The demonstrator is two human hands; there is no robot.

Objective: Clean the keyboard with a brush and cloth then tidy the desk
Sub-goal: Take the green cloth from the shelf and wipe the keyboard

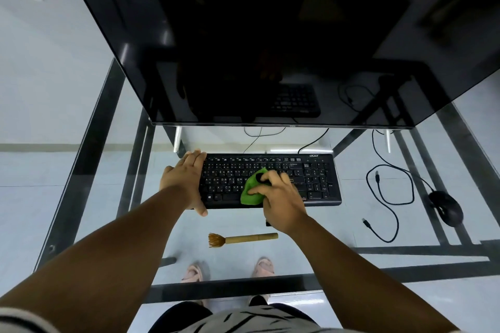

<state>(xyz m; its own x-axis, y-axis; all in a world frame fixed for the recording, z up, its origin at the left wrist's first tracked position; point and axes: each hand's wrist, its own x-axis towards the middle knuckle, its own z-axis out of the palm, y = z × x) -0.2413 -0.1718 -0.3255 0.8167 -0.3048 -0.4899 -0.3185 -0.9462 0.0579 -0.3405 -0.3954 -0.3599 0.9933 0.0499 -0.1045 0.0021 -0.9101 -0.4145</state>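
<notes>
A black keyboard (311, 178) lies on the glass desk (108, 197) below the monitor. My left hand (186, 181) grips the keyboard's left end, thumb at its front edge. My right hand (281, 200) presses a green cloth (250, 193) onto the keys near the keyboard's middle, fingers closed over it. A wooden brush (240, 239) with brown bristles lies on the glass in front of the keyboard, bristles pointing left, apart from both hands.
A large dark monitor (270, 35) overhangs the desk's back. A black mouse (446, 208) sits at the right with loose black cables (387, 192) between it and the keyboard. My feet show through the glass below.
</notes>
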